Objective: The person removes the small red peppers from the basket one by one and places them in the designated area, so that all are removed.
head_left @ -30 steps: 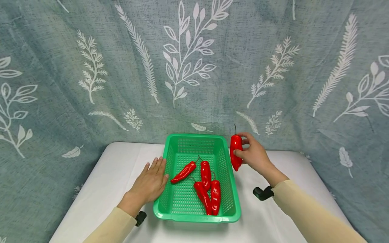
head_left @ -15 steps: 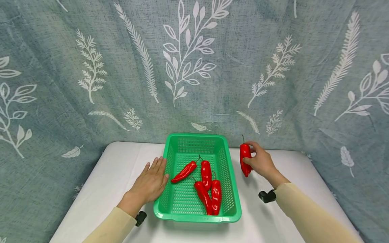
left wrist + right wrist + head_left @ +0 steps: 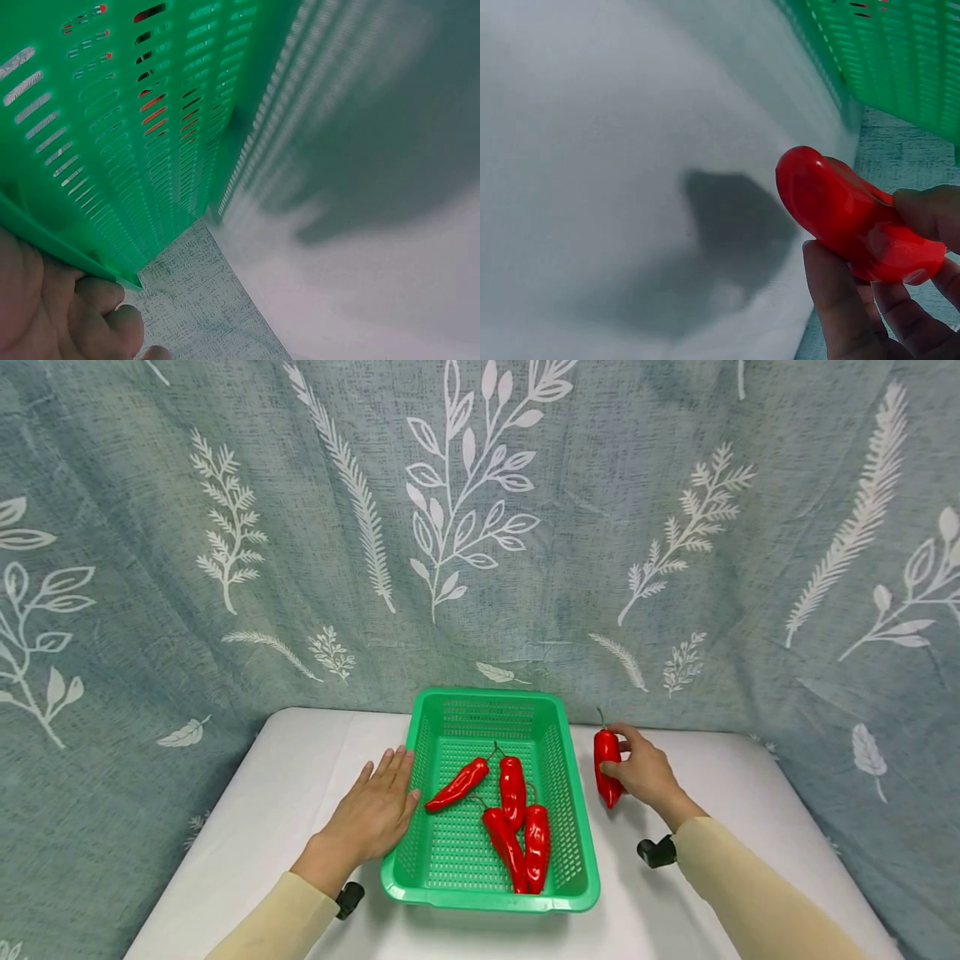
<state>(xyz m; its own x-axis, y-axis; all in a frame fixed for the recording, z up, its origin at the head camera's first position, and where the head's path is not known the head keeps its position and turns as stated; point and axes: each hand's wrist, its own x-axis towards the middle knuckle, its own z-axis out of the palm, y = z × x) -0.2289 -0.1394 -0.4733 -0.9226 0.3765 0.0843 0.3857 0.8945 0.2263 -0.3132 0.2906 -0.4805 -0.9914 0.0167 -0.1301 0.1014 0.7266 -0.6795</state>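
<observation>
My right hand holds a glossy red chili pepper between thumb and fingers, to the right of the green basket. The pepper's thin stem points away toward the curtain. In the right wrist view the held pepper hovers over the white table, its shadow below it. My left hand lies with straight fingers along the basket's left rim; in the left wrist view its fingers are at that rim. Inside the basket lie several more red chili peppers, grouped mostly toward the front right.
The basket stands on a white-covered table. Behind the table hangs a grey-green curtain with white leaf prints. Black wrist cameras are strapped under both sleeves.
My right hand has carried the chili pepper from the basket's right rim outward to the right and lower toward the table. The left hand and the basket have stayed in place.
</observation>
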